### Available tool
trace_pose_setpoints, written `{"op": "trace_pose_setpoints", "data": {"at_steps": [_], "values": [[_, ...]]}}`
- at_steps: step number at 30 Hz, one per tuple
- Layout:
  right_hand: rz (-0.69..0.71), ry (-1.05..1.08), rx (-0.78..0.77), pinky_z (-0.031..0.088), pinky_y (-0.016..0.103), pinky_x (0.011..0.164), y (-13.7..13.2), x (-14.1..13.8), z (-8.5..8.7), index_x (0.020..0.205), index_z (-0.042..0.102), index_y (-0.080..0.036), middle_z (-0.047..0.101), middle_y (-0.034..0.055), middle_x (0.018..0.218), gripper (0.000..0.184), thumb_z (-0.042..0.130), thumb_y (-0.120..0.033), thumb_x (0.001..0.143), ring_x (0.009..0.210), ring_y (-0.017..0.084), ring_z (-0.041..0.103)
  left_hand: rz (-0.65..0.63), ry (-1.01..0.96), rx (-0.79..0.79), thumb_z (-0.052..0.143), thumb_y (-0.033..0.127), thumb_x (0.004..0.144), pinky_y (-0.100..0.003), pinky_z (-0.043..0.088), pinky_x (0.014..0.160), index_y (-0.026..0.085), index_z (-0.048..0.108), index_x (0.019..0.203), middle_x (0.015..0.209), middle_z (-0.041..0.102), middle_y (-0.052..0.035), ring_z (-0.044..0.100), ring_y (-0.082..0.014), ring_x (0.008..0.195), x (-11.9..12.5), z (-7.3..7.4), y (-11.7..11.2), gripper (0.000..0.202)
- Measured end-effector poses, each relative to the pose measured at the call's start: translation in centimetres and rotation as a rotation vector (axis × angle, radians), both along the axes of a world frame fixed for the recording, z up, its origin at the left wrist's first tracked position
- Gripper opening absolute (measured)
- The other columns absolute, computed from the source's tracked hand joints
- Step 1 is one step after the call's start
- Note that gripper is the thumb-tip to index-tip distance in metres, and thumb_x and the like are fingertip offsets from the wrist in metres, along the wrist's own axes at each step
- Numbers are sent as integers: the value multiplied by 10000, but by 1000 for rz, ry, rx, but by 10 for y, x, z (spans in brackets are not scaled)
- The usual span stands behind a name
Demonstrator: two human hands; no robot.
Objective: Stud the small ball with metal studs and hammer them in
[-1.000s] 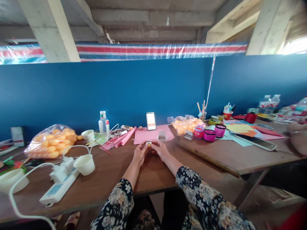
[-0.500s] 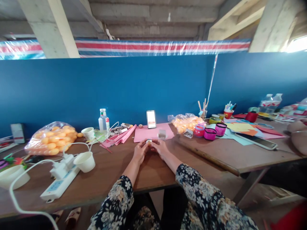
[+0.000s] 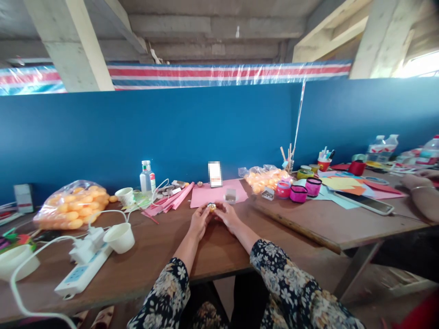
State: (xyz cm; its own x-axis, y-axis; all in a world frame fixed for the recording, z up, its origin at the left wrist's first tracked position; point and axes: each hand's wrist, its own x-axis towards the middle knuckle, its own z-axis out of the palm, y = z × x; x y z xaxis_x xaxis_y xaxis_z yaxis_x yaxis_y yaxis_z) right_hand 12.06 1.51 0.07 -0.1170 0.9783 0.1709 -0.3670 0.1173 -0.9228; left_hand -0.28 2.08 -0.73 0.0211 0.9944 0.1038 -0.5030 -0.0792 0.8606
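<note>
A small shiny ball, silver on top and yellowish below (image 3: 211,207), sits between my fingertips over the front middle of the brown table. My left hand (image 3: 200,219) is closed on its left side. My right hand (image 3: 229,216) has its fingers curled at the ball's right side, their tips close together. Exactly how each fingertip touches it is too small to make out. Just beyond my hands lies a pink sheet (image 3: 202,195), with a small clear box (image 3: 230,196) on its near right part. A phone-like upright white panel (image 3: 215,174), blurred, stands at the sheet's far edge.
To the left are a bag of orange balls (image 3: 73,205), a white power strip (image 3: 82,274) with cables, and a paper cup (image 3: 119,237). Pink strips (image 3: 171,201) lie nearer. At right are another ball bag (image 3: 267,176), pink tape rolls (image 3: 298,193), a phone (image 3: 363,203) and another person's arm (image 3: 421,196).
The view has shifted slightly, so the table appears a little lower. More of the ball's yellowish part shows between my fingers; both hands stay around it.
</note>
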Motion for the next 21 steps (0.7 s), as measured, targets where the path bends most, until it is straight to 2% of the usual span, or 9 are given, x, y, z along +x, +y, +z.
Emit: {"op": "trace_pose_setpoints", "data": {"at_steps": [3, 7, 13, 21], "values": [[-11, -2, -1, 487, 278, 624, 4, 0, -5, 944, 571, -198, 612, 42, 966, 421, 687, -261, 544, 806, 175, 583, -2, 22, 1, 660, 244, 654, -326, 479, 789, 144, 573, 991, 931, 651, -78, 617, -156, 809, 0, 0, 0, 362], [-5, 23, -30, 484, 281, 645, 8, 1, -8, 896, 597, -176, 628, 35, 872, 368, 684, -278, 553, 755, 158, 583, -19, 52, 15, 669, 260, 641, -337, 471, 803, 133, 595, 977, 928, 652, -87, 616, -163, 810, 2, 3, -3, 367], [33, 53, -63, 481, 254, 609, 7, 3, -5, 884, 596, -175, 629, 22, 808, 346, 683, -270, 563, 672, 124, 582, -29, 108, 27, 697, 266, 598, -344, 444, 843, 126, 615, 975, 944, 653, -88, 609, -183, 843, 5, 10, -10, 410], [43, 61, -73, 476, 223, 579, 5, 3, -2, 855, 591, -168, 628, 18, 788, 321, 684, -298, 576, 644, 104, 579, -25, 149, 48, 688, 305, 598, -329, 465, 792, 125, 612, 995, 916, 664, -79, 612, -193, 826, 6, 10, -12, 443]]}}
